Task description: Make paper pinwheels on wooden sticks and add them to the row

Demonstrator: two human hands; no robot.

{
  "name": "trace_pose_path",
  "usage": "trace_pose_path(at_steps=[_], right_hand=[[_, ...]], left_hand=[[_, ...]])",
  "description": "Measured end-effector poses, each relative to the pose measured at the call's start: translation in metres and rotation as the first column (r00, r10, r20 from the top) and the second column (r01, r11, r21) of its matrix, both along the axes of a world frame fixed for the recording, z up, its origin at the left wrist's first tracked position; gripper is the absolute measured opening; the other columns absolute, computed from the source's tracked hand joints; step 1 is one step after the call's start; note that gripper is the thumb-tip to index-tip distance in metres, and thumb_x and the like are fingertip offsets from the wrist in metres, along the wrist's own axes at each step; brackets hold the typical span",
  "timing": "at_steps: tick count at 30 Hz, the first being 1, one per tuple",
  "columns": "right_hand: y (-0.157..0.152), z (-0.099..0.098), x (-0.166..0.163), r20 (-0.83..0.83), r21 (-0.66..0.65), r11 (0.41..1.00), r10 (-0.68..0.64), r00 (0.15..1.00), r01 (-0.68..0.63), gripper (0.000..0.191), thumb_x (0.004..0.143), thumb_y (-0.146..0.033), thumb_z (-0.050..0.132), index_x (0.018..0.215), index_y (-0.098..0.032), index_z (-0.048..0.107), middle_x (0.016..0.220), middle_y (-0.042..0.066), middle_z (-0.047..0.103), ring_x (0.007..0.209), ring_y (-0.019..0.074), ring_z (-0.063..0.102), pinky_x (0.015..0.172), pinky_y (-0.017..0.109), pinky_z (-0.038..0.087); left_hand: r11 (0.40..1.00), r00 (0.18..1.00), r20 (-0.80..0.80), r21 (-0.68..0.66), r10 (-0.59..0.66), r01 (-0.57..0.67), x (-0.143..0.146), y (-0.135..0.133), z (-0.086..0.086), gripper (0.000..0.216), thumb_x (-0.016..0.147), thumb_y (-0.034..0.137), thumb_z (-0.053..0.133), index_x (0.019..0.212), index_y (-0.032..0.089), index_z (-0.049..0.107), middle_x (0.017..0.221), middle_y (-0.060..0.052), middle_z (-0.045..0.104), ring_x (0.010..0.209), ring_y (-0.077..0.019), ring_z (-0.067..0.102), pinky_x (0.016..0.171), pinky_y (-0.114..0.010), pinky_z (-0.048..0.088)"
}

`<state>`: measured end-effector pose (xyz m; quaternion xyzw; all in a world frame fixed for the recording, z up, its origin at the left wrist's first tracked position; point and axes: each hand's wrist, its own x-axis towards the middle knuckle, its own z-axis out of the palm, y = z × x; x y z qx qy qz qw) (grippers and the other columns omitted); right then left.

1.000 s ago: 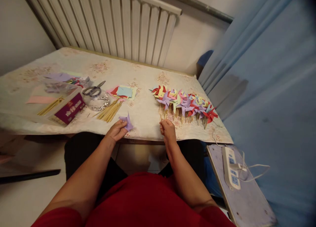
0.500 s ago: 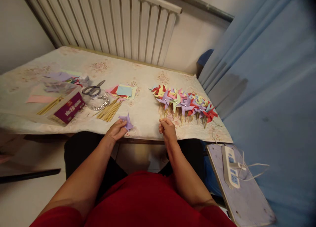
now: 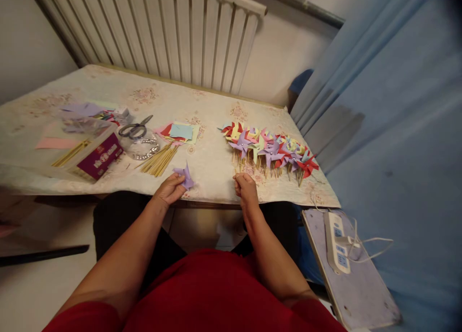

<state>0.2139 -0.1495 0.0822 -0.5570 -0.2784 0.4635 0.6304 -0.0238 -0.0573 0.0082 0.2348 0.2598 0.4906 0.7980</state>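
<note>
My left hand (image 3: 170,188) is closed near the front edge of the table, pinching a purple paper pinwheel (image 3: 186,178) whose blades are folded. Opposite it, my right hand (image 3: 247,187) has its fingers closed around a thin wooden stick, mostly hidden, with only a short bit showing above the fingers. Just beyond the left hand lies a bundle of thin sticks (image 3: 160,159). Past the right hand is a dense group of finished pinwheels (image 3: 270,151) on sticks, in purple, red, yellow, pink and blue.
Scissors (image 3: 135,129) rest by a round clear dish of metal pins (image 3: 144,150). Further left is a clear box with a purple label (image 3: 101,158). Coloured paper squares (image 3: 181,131) lie stacked mid-table. A power strip (image 3: 337,243) sits on a low stand at right, beside a blue curtain (image 3: 390,144).
My right hand has turned slightly, and less of the stick shows below its fingers. My left hand keeps the purple pinwheel in nearly the same place.
</note>
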Motion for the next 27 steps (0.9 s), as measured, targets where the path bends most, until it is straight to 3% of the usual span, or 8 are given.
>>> trace_pose_path(at_steps=[16,22,27], right_hand=[[-0.0012,-0.0066,0.0018,0.043,-0.021,0.999,0.028,0.999,-0.027,0.021,0.07,-0.039,0.061,0.066,-0.02,0.052,0.045,-0.01,0.041,0.035,0.0039,0.021,0.037,0.021,0.011],[-0.0011,-0.0064,0.0014,0.005,-0.033,0.999,0.025,1.0,-0.025,0.019,0.063,-0.035,0.063,0.069,-0.02,0.055,0.046,-0.01,0.044,0.036,0.0033,0.022,0.038,0.021,0.011],[-0.0012,-0.0081,0.0019,0.045,-0.054,0.998,0.018,0.999,-0.015,0.025,0.069,-0.043,0.063,0.064,-0.021,0.051,0.043,-0.01,0.041,0.035,0.004,0.021,0.037,0.021,0.011]], left_hand=[[1.0,1.0,-0.018,-0.014,-0.004,0.004,0.0001,-0.0013,0.0034,0.025,0.066,0.002,0.074,0.088,0.012,0.067,0.076,-0.004,0.072,0.065,-0.0151,0.068,0.082,-0.033,0.058],[1.0,1.0,0.009,0.01,-0.023,0.023,-0.0009,0.0004,-0.0012,0.031,0.065,0.004,0.077,0.094,0.01,0.067,0.08,-0.006,0.073,0.066,-0.0147,0.068,0.074,-0.028,0.059],[1.0,1.0,0.009,0.017,-0.025,0.025,-0.0004,0.0005,-0.0006,0.027,0.064,0.004,0.077,0.089,0.011,0.067,0.076,-0.005,0.072,0.064,-0.0143,0.067,0.072,-0.027,0.059]])
